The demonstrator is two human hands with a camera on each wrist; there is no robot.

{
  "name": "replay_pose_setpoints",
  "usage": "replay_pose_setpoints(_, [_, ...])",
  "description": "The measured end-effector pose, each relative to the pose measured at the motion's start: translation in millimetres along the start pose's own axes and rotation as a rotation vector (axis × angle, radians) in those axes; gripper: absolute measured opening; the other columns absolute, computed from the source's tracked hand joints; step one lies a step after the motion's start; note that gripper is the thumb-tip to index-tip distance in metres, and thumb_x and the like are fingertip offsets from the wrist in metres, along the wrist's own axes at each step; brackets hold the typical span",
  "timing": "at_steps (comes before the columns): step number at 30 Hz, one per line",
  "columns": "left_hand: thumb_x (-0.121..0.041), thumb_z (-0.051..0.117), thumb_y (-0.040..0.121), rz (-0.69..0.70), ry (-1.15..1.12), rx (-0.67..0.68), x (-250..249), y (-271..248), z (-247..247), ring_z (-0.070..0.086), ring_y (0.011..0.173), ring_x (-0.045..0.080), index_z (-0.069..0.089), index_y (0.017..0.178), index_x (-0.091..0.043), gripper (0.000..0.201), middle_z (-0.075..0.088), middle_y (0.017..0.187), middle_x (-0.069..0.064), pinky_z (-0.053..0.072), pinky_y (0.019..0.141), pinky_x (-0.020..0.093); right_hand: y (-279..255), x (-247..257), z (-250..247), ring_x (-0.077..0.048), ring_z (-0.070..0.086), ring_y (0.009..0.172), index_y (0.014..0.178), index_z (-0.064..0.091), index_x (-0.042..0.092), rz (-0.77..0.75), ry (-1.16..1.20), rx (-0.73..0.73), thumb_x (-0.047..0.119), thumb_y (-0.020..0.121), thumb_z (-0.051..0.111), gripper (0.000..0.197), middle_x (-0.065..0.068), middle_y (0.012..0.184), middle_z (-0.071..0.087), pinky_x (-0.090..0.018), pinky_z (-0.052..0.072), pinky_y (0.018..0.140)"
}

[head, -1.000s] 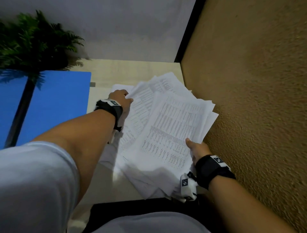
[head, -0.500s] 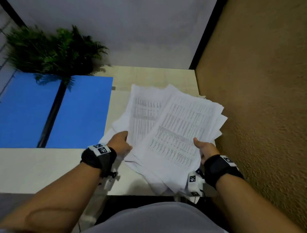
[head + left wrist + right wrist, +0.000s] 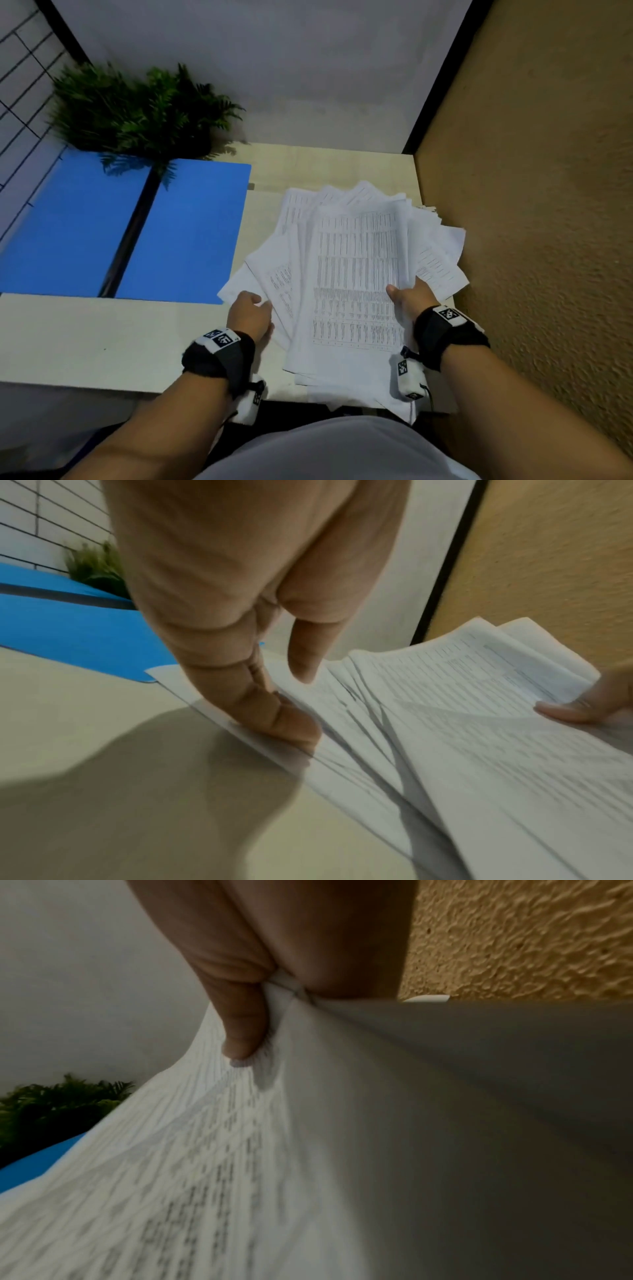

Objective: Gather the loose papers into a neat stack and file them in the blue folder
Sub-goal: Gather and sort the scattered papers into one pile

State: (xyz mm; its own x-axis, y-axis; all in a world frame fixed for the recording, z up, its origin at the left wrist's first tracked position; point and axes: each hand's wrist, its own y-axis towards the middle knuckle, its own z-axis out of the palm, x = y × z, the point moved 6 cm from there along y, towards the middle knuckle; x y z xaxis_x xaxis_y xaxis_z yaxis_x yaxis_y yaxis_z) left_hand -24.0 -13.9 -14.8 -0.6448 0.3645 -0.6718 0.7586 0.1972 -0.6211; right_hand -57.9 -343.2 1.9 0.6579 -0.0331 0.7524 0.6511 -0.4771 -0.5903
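A fanned pile of printed papers [image 3: 356, 267] lies on the right side of the pale table [image 3: 102, 342], its near end hanging past the front edge. My left hand [image 3: 251, 308] grips the pile's left edge; in the left wrist view its fingers [image 3: 274, 718] curl at the lowest sheets and the thumb comes down on top. My right hand [image 3: 407, 296] pinches the right side of the papers [image 3: 205, 1150], thumb [image 3: 243, 1031] on the printed top sheet, fingers hidden beneath. The blue folder [image 3: 185, 233] lies open and flat to the left, black spine in the middle.
A green fern plant [image 3: 137, 109] stands behind the folder at the back left. A rough tan wall [image 3: 531, 205] runs close along the right of the papers. A grey partition [image 3: 274, 68] closes the back. My lap is just below the table's front edge.
My left hand has come from the far left of the pile to its near left edge. The sheets have turned squarer to the table and overlap more. The right hand keeps its hold.
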Motion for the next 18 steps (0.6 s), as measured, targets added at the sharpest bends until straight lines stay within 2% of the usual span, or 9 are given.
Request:
replay_pose_setpoints(2, [-0.024, 0.058, 0.092, 0.044, 0.074, 0.001, -4.9, 3.8, 3.9, 0.063, 0.068, 0.03, 0.051, 0.095, -0.012, 0.014, 0.065, 0.083, 0.015, 0.054, 0.069, 0.037, -4.0, -5.1, 3.7, -0.029, 0.055, 0.116, 0.137, 0.043, 0.005, -0.015, 0.089, -0.002, 0.0, 0.088, 0.061, 0.053, -0.01, 0.128, 0.055, -0.045, 0.042, 0.103])
replay_pose_setpoints(4, [-0.026, 0.06, 0.091, 0.115, 0.226, -0.003, -10.6, 5.7, 11.4, 0.055, 0.072, 0.028, 0.044, 0.074, -0.013, 0.027, 0.054, 0.071, 0.009, 0.045, 0.069, 0.034, -2.7, -14.4, 7.6, -0.032, 0.051, 0.123, 0.141, 0.039, 0.01, -0.032, 0.182, 0.0, -0.008, 0.087, 0.058, 0.06, -0.01, 0.136, 0.051, -0.055, 0.038, 0.106])
replay_pose_setpoints(6, [-0.021, 0.058, 0.093, 0.15, 0.283, -0.03, -15.6, 5.5, 16.6, 0.043, 0.071, 0.025, 0.03, 0.064, -0.013, 0.041, 0.037, 0.063, 0.005, 0.031, 0.06, 0.033, -6.3, -17.4, 8.5, -0.032, 0.053, 0.12, 0.139, 0.043, 0.008, -0.003, 0.187, -0.02, -0.009, 0.087, 0.058, 0.056, -0.011, 0.133, 0.054, -0.053, 0.04, 0.105])
replay_pose_setpoints(8, [-0.015, 0.052, 0.096, 0.168, 0.221, -0.076, -22.0, 4.0, 14.7, 0.037, 0.074, 0.023, 0.028, 0.065, -0.01, 0.04, 0.032, 0.065, 0.005, 0.024, 0.059, 0.032, -5.9, -18.4, 1.5, -0.035, 0.055, 0.118, 0.135, 0.047, 0.002, 0.038, 0.162, -0.059, -0.003, 0.087, 0.062, 0.051, -0.015, 0.13, 0.056, -0.049, 0.041, 0.107])
replay_pose_setpoints(11, [-0.01, 0.044, 0.099, 0.185, 0.123, -0.14, -32.4, 3.4, 4.8, 0.043, 0.077, 0.024, 0.039, 0.081, -0.003, 0.02, 0.045, 0.083, 0.01, 0.031, 0.07, 0.028, 1.9, -13.8, -14.4, -0.036, 0.057, 0.114, 0.128, 0.052, -0.005, 0.056, 0.121, -0.082, 0.001, 0.086, 0.066, 0.045, -0.018, 0.123, 0.06, -0.045, 0.042, 0.105])
replay_pose_setpoints(12, [-0.008, 0.043, 0.1, 0.194, 0.132, -0.132, -36.5, 4.1, 2.5, 0.043, 0.073, 0.023, 0.039, 0.082, -0.004, 0.019, 0.045, 0.082, 0.008, 0.031, 0.068, 0.029, 2.3, -10.5, -18.6, -0.034, 0.058, 0.111, 0.126, 0.052, -0.005, 0.057, 0.122, -0.06, 0.0, 0.086, 0.065, 0.042, -0.017, 0.121, 0.06, -0.042, 0.043, 0.102])
replay_pose_setpoints(14, [-0.007, 0.042, 0.099, 0.201, 0.176, -0.085, -41.1, 13.1, 1.5, 0.037, 0.065, 0.021, 0.032, 0.072, -0.008, 0.029, 0.038, 0.071, 0.003, 0.025, 0.058, 0.031, 4.4, -7.1, -22.9, -0.032, 0.057, 0.108, 0.126, 0.051, -0.007, 0.062, 0.088, -0.022, 0.001, 0.088, 0.064, 0.041, -0.015, 0.119, 0.059, -0.037, 0.042, 0.097])
replay_pose_setpoints(16, [-0.01, 0.044, 0.099, 0.216, 0.302, -0.022, -44.5, 23.6, 5.4, 0.04, 0.072, 0.024, 0.028, 0.068, -0.009, 0.034, 0.035, 0.067, 0.004, 0.026, 0.059, 0.032, 7.7, -7.2, -18.2, -0.034, 0.055, 0.118, 0.131, 0.049, -0.007, 0.074, 0.033, 0.003, 0.008, 0.086, 0.068, 0.051, -0.017, 0.127, 0.059, -0.042, 0.039, 0.105])
replay_pose_setpoints(18, [-0.014, 0.042, 0.1, 0.185, 0.355, 0.026, -50.5, 24.2, 11.8, 0.049, 0.085, 0.03, 0.038, 0.074, -0.006, 0.027, 0.044, 0.074, 0.009, 0.033, 0.07, 0.033, 11.5, -11.4, -2.7, -0.035, 0.053, 0.123, 0.133, 0.048, -0.002, 0.069, 0.004, 0.053, 0.015, 0.081, 0.073, 0.061, -0.017, 0.13, 0.059, -0.049, 0.036, 0.11])
